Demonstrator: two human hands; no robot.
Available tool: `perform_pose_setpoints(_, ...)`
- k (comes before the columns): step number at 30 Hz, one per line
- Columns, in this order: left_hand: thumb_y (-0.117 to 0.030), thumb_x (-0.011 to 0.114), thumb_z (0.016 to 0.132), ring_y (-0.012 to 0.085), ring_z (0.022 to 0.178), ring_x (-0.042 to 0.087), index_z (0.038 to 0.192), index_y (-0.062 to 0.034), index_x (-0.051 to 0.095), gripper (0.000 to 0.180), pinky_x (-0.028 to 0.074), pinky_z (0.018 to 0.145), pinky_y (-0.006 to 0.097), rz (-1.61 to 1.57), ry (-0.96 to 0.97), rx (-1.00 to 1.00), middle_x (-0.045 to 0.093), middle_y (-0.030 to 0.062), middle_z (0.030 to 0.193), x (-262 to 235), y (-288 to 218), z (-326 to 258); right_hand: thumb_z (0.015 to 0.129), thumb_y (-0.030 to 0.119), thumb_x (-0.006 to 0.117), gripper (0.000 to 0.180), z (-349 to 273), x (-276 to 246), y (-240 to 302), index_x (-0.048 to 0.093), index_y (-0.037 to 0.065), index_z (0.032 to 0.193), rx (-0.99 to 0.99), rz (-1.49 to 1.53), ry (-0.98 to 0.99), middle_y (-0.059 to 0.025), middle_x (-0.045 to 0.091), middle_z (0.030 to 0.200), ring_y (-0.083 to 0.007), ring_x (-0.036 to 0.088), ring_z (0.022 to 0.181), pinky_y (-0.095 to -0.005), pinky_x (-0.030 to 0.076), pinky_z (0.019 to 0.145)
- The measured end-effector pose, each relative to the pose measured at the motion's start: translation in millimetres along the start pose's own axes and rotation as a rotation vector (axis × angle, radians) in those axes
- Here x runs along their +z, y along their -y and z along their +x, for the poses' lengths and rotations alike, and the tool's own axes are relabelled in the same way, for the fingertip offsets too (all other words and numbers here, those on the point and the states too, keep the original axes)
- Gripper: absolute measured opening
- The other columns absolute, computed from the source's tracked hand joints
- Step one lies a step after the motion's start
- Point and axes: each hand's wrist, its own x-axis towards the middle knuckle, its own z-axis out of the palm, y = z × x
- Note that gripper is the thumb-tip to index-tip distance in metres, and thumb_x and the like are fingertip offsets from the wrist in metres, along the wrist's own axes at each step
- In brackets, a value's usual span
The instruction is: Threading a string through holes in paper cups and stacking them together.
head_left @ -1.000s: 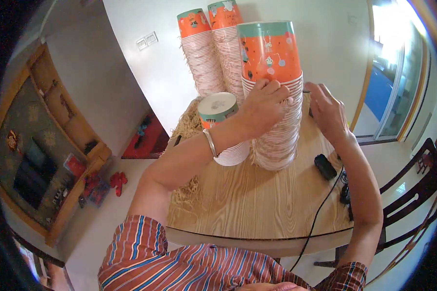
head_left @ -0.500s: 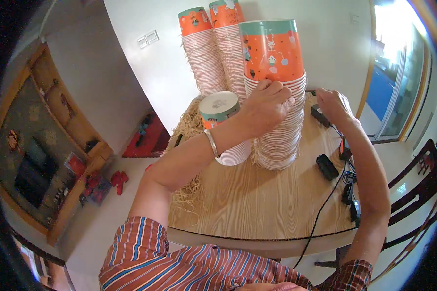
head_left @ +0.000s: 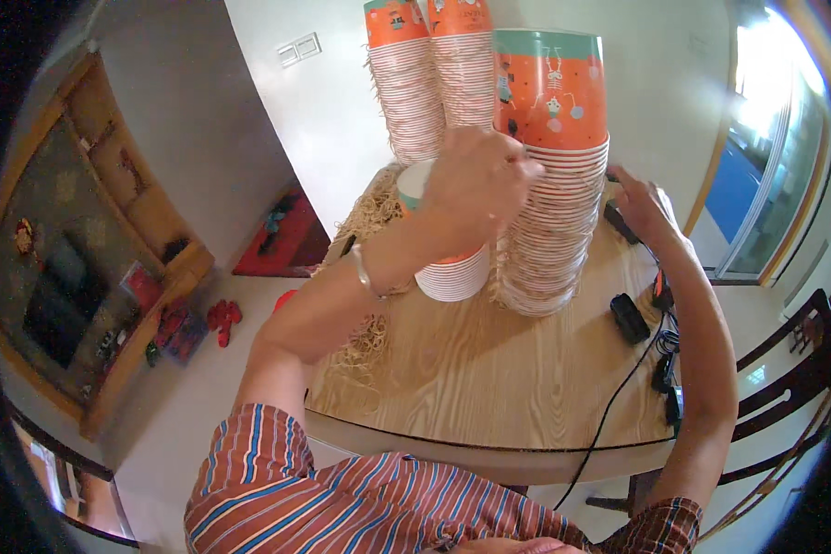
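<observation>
On the round wood-grain table [head_left: 471, 388], the left hand [head_left: 475, 189] curls its fingers over the tall stack of orange paper cups [head_left: 549, 185] near the far edge; the right hand [head_left: 642, 208], fingers loosely spread, touches a black device [head_left: 619, 222] beside it. A wooden shelf unit [head_left: 92, 268] stands against the grey wall.

Dark screen [head_left: 54, 300] in left wooden cabinet [head_left: 111, 249]

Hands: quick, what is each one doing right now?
Left hand: fingers curled against the tall stack of paper cups; a grip cannot be told.
Right hand: open, over a black device.
</observation>
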Motion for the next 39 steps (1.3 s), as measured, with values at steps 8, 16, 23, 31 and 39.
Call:
perform_pose_setpoints(8, -0.017, 0.070, 0.082, 0.0317, 0.102, 0.054, 0.109, -0.0083, 0.064, 0.028, 0.046, 0.087, 0.039, 0.003, 0.056, -0.624, 0.056, 0.0157, 0.109, -16, 71, -95, 0.083, 0.022, 0.058, 0.022, -40, 5, -28, 0.062, 0.001, 0.079, -0.059, -0.360, 0.488, -0.0227, 0.060, 0.075, -0.0415, 0.059, 0.071, -0.0463, 0.048, 0.064)
perform_pose_setpoints(16, -0.062, 0.075, 0.066, 0.0440, 0.129, 0.038, 0.140, -0.0025, 0.039, 0.102, 0.035, 0.109, 0.046, -0.217, 0.462, -0.952, 0.035, 0.0249, 0.141, 39, 91, -146, 0.087, 0.035, 0.062, 0.028, -121, 30, 86, 0.063, 0.008, 0.093, -0.168, -0.211, 1.192, -0.0160, 0.068, 0.084, -0.0350, 0.066, 0.082, -0.0445, 0.052, 0.070)
perform_pose_setpoints(23, -0.072, 0.076, 0.050, 0.0499, 0.129, 0.036, 0.145, -0.0045, 0.033, 0.124, 0.038, 0.105, 0.051, -0.195, 0.629, -0.974, 0.034, 0.0265, 0.142, 42, 78, -123, 0.084, 0.023, 0.066, 0.023, -176, 131, 79, 0.060, 0.004, 0.095, -0.246, 0.242, 1.126, -0.0156, 0.063, 0.076, -0.0329, 0.063, 0.071, -0.0409, 0.049, 0.062)
perform_pose_setpoints(31, -0.064, 0.082, 0.050, 0.0382, 0.125, 0.046, 0.142, -0.0021, 0.038, 0.119, 0.042, 0.104, 0.042, -0.220, 0.570, -0.897, 0.042, 0.0273, 0.134, 6, 91, -134, 0.088, 0.013, 0.059, 0.013, -176, 190, 80, 0.055, 0.003, 0.097, 0.091, 0.481, 0.865, -0.0059, 0.054, 0.071, -0.0158, 0.058, 0.063, -0.0347, 0.048, 0.059)
perform_pose_setpoints(39, -0.053, 0.076, 0.072, 0.0365, 0.130, 0.038, 0.146, -0.0034, 0.022, 0.104, 0.039, 0.108, 0.046, -0.314, 0.787, -0.900, 0.028, 0.0206, 0.140, -17, 85, -94, 0.089, 0.003, 0.054, 0.047, -170, 247, 83, 0.044, 0.013, 0.134, 0.245, 0.720, 0.327, -0.0070, 0.051, 0.098, -0.0133, 0.055, 0.087, -0.0339, 0.049, 0.072)
